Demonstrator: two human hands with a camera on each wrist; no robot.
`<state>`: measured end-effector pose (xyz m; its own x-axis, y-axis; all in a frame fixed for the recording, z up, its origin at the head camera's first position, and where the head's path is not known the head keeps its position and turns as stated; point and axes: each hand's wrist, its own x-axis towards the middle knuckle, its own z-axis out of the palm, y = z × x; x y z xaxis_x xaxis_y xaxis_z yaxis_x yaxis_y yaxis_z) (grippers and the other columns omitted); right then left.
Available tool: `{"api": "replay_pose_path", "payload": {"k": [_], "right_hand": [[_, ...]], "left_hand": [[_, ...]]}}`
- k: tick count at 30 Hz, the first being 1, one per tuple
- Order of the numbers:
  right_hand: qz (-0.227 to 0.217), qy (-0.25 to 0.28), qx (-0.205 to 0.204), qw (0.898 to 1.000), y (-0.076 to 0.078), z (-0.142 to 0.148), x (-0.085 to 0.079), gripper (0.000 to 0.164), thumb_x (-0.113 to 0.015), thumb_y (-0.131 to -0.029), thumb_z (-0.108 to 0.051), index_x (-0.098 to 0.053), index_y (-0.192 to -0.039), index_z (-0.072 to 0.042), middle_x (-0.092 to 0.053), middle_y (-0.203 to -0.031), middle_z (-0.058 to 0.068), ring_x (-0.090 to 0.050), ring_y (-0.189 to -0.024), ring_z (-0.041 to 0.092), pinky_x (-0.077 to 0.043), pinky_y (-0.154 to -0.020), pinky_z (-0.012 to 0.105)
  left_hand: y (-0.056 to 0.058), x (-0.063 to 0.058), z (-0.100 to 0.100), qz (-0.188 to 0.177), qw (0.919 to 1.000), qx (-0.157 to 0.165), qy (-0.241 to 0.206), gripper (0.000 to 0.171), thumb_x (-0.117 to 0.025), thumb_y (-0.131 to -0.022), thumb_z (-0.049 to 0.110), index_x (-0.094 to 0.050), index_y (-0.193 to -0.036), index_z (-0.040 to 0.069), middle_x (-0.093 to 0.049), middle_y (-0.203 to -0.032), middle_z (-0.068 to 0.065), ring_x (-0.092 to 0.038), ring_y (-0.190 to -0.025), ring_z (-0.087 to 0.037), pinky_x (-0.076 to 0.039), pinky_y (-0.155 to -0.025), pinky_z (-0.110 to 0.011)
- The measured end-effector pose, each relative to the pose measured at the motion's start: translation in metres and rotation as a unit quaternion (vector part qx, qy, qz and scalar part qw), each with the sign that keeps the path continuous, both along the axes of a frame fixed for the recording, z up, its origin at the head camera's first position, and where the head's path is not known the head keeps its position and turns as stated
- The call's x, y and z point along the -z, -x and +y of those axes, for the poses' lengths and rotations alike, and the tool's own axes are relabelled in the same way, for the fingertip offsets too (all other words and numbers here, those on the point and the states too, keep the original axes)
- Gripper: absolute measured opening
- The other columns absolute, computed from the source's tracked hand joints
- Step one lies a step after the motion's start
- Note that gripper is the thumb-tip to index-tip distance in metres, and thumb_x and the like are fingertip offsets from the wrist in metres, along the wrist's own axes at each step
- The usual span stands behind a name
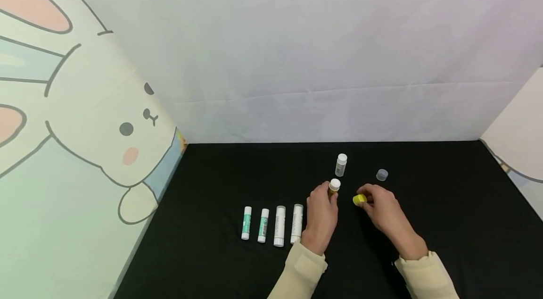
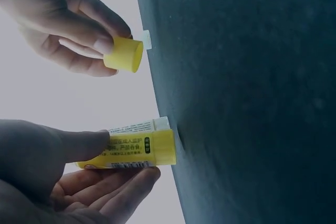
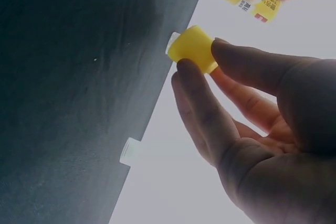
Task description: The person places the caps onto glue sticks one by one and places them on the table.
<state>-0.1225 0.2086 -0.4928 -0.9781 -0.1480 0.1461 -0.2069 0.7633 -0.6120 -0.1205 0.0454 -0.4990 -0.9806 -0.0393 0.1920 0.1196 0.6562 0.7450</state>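
My left hand (image 1: 321, 211) grips an uncapped yellow glue stick (image 2: 139, 149) by its body, thumb on one side and fingers on the other. Its white top points up, and its yellow base is toward the black table. Printed text and a barcode show on the label. To the right, my right hand (image 1: 383, 211) pinches a yellow cap (image 3: 193, 50) between thumb and fingertips, apart from the stick. Just behind the yellow stick stands a white-topped glue stick (image 1: 341, 165) with a grey label. Beyond the right hand sits a translucent cap (image 1: 382, 175).
Left of my left hand is a row of sticks: two small green-and-white ones (image 1: 246, 223) and two larger white ones (image 1: 279, 226). A black cloth (image 1: 203, 181) covers the table. A pale curtain (image 1: 322, 53) rises at its back edge, with a rabbit-print panel (image 1: 85, 148) at left.
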Motion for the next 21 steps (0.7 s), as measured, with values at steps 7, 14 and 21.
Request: {"api": "replay_pose_path", "payload": {"k": [7,14,21], "right_hand": [[-0.003,0.002,0.003,1.000,-0.002,-0.003,-0.005,0.027,-0.068,-0.080,0.003,-0.062,-0.107,0.000,-0.061,-0.100,0.016,-0.061,-0.086,0.029,-0.051,-0.071,0.044],[0.007,0.010,0.005,1.000,-0.006,-0.006,-0.013,0.028,-0.068,-0.081,0.003,-0.062,-0.108,0.000,-0.059,-0.101,0.016,-0.062,-0.086,0.030,-0.051,-0.071,0.044],[0.012,0.021,0.010,1.000,-0.009,-0.009,-0.018,0.029,-0.067,-0.081,0.002,-0.061,-0.110,-0.001,-0.059,-0.103,0.016,-0.062,-0.087,0.030,-0.052,-0.071,0.043]], "left_hand": [[-0.007,-0.002,-0.002,0.012,0.9998,0.007,0.016,0.010,-0.066,-0.087,0.010,-0.063,-0.095,0.015,-0.063,-0.090,0.002,-0.062,-0.081,-0.010,-0.050,-0.064,-0.023],[-0.013,-0.004,-0.005,0.035,0.9989,0.013,0.027,0.013,-0.068,-0.085,0.009,-0.063,-0.095,0.015,-0.063,-0.090,0.002,-0.062,-0.083,-0.010,-0.050,-0.067,-0.023],[-0.021,-0.006,-0.006,0.037,0.9984,0.029,0.031,0.012,-0.067,-0.086,0.010,-0.063,-0.095,0.017,-0.063,-0.092,0.003,-0.062,-0.085,-0.008,-0.050,-0.069,-0.022]]}}
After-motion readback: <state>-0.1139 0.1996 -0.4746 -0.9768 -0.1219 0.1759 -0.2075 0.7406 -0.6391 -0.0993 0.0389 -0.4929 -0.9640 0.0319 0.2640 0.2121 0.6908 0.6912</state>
